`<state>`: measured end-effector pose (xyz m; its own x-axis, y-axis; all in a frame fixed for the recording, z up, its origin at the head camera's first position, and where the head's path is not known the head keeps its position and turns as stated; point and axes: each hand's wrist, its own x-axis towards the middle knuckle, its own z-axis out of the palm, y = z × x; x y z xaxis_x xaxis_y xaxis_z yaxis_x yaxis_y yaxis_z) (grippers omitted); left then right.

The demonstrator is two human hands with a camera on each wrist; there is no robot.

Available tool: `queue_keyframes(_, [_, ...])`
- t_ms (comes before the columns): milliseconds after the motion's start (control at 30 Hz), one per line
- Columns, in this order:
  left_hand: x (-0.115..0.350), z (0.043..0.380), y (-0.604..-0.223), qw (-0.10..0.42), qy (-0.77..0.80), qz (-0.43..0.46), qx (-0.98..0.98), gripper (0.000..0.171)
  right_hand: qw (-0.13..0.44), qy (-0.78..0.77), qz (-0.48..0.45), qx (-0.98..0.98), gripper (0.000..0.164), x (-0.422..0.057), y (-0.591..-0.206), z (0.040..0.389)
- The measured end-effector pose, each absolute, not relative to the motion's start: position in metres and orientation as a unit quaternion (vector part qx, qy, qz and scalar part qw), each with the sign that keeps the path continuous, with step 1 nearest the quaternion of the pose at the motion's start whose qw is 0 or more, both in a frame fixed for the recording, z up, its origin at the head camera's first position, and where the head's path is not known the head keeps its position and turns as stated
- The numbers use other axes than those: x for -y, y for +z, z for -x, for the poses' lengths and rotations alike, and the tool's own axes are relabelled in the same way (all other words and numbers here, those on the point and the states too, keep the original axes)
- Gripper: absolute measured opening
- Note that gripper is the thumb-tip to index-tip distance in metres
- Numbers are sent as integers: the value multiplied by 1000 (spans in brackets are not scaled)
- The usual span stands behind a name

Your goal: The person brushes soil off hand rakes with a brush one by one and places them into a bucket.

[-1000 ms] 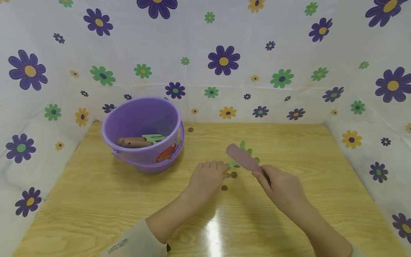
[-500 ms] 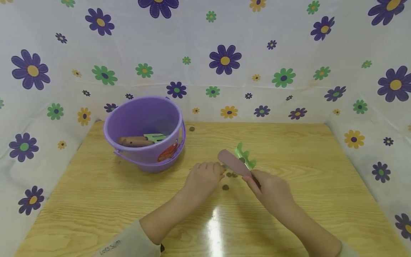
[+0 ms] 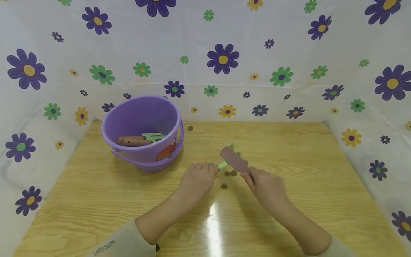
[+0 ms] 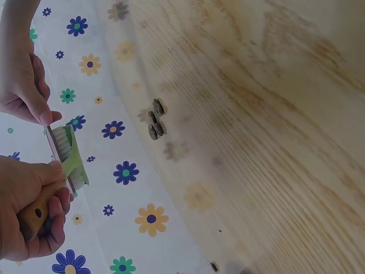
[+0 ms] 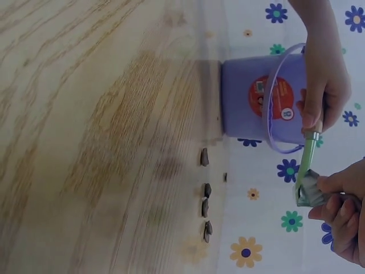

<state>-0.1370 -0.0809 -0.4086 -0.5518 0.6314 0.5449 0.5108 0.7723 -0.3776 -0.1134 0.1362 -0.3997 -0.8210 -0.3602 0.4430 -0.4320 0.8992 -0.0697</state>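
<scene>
In the head view my left hand [image 3: 198, 177] grips the wooden handle of a small green garden rake [image 3: 222, 165] above the table. My right hand [image 3: 268, 187] holds a brush [image 3: 235, 160] with a flat pinkish-brown back, which hides most of the rake head. The left wrist view shows the white bristles [image 4: 64, 142] lying against the green rake head. Thumb and fingers of the left hand wrap round the wooden handle [image 4: 37, 210]. Small brown clumps [image 3: 233, 173] lie on the table just below the two tools; several show in the right wrist view.
A purple bucket [image 3: 146, 164] stands at the left, holding wooden-handled tools [image 3: 133, 141], one with a green fork end. Another brown clump [image 3: 190, 128] lies near the back edge. Flowered white cloth [image 3: 199, 43] surrounds the wooden table [image 3: 289, 221] at back and sides.
Both hands have shifted left with the rake and brush. The rake head has turned; its prongs showed more plainly half a second ago. A clump seen by the rake head then is no longer visible there.
</scene>
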Motion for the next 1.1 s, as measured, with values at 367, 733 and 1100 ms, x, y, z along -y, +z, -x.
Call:
queue_keyframes(367, [83, 136, -409, 335, 105, 327, 878, 33, 258, -94, -220, 936, 37, -127, -397, 109])
queue_keyframes(733, [87, 142, -411, 283, 94, 330, 896, 28, 203, -134, -236, 941, 33, -131, -387, 98])
queue_keyframes(1100, [91, 149, -419, 311, 95, 320, 890, 24, 215, -138, -205, 945, 34, -139, -370, 87])
